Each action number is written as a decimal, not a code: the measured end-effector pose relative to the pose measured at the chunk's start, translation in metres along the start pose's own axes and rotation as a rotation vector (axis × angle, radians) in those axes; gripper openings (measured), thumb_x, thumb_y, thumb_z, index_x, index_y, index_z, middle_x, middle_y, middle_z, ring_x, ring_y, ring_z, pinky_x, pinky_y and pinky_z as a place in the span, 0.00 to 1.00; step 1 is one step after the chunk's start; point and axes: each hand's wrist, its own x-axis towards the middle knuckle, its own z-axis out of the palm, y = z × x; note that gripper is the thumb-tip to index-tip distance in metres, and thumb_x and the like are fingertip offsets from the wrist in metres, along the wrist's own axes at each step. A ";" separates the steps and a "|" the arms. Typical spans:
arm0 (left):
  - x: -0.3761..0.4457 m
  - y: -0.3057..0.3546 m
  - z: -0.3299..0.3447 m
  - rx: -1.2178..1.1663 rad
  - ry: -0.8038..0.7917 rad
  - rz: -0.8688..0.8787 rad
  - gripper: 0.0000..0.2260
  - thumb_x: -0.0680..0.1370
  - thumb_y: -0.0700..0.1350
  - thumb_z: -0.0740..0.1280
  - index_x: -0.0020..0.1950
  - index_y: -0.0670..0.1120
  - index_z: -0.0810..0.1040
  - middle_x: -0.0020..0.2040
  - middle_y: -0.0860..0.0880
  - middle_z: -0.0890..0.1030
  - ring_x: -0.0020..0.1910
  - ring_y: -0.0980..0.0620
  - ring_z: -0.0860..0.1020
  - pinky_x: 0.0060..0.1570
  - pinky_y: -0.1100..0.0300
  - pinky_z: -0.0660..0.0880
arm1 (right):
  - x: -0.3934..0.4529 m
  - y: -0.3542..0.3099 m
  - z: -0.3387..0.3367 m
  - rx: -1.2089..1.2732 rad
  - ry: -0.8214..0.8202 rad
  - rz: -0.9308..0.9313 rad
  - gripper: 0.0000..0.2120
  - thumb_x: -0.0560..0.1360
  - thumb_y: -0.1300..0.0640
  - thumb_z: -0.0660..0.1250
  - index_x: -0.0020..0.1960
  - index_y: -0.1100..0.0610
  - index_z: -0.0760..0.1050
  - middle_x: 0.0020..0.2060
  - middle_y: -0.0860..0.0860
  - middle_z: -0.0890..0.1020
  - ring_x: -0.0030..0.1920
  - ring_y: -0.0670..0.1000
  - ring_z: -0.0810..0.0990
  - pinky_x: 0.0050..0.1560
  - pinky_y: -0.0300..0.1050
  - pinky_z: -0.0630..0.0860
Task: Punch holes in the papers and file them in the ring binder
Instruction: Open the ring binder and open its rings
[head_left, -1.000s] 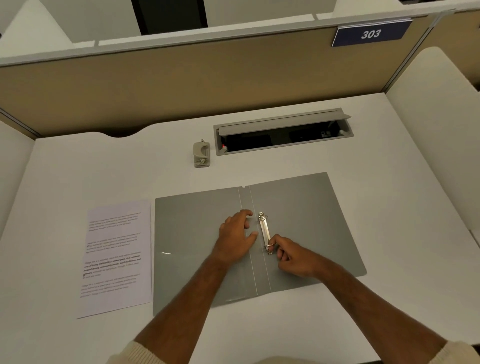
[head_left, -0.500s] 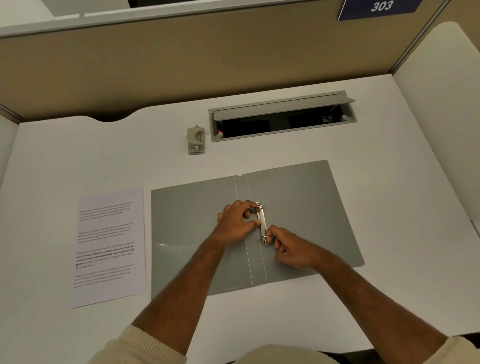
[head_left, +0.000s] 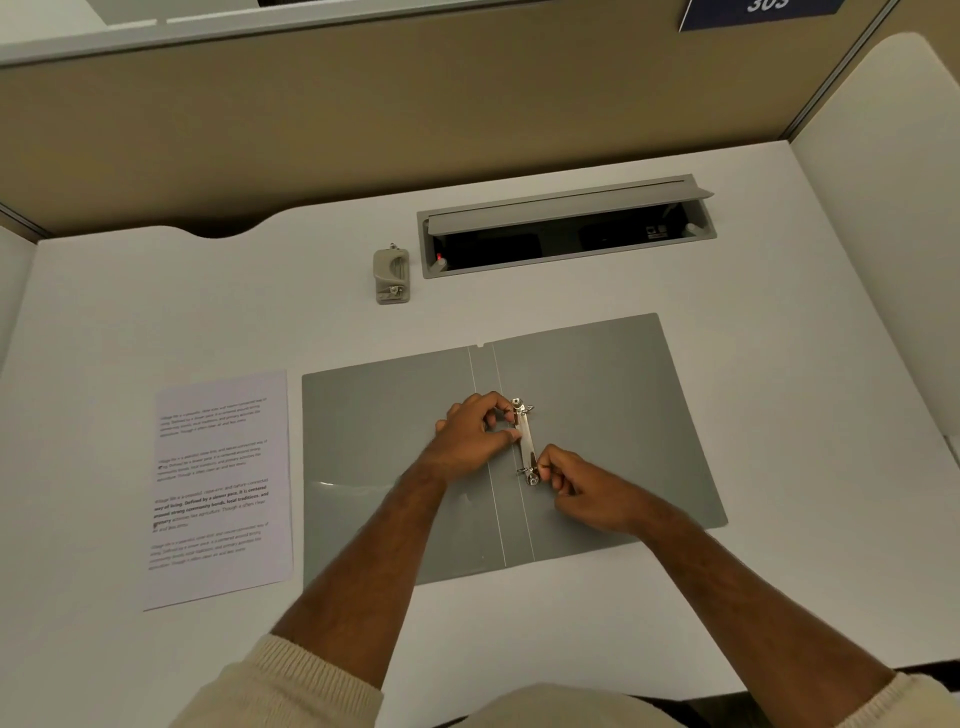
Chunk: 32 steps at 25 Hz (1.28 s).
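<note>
Right now the ring binder (head_left: 597, 415) lies open and flat on the white surface (head_left: 779, 415) straight in front of me, its grey covers spread to either side of the spine, and both my hands are on its metal ring mechanism (head_left: 524, 441). That mechanism is a slim strip just right of the spine, and its long axis runs away from me, tilted slightly so the far end leans left. My left hand (head_left: 470, 441) comes in from the left cover and pinches the far half of the strip, forefinger at the far ring, thumb lower down against the strip's edge. My right hand (head_left: 587, 493) rests on the right cover with its fingers curled, and the fingertips pinch the near ring at the strip's near end. The printed papers (head_left: 221, 488) lie face up just beside the binder's left edge, apart from it, long side running away from me like the binder. The hole punch (head_left: 392, 275) stands beyond the binder, well apart from my hands, next to the open cable tray (head_left: 566, 226) set into the surface
</note>
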 end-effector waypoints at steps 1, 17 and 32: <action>0.000 0.000 0.000 -0.006 0.005 0.000 0.07 0.76 0.53 0.73 0.52 0.58 0.79 0.47 0.58 0.75 0.54 0.52 0.73 0.53 0.53 0.63 | 0.000 0.001 0.000 0.005 0.008 -0.004 0.13 0.75 0.69 0.62 0.54 0.55 0.70 0.45 0.49 0.71 0.43 0.47 0.68 0.45 0.42 0.69; -0.021 -0.003 0.003 -0.128 0.085 0.063 0.12 0.78 0.46 0.72 0.60 0.56 0.78 0.47 0.56 0.82 0.50 0.55 0.80 0.61 0.46 0.78 | -0.008 -0.002 0.009 -0.019 0.097 -0.014 0.22 0.78 0.63 0.65 0.66 0.46 0.65 0.46 0.55 0.77 0.40 0.47 0.74 0.44 0.43 0.75; -0.094 -0.046 -0.038 -0.040 0.331 0.077 0.14 0.79 0.47 0.72 0.65 0.54 0.77 0.56 0.55 0.78 0.60 0.49 0.74 0.61 0.50 0.76 | -0.008 -0.025 0.058 -0.587 0.585 -0.153 0.34 0.77 0.41 0.63 0.77 0.56 0.61 0.75 0.53 0.67 0.74 0.54 0.66 0.71 0.52 0.64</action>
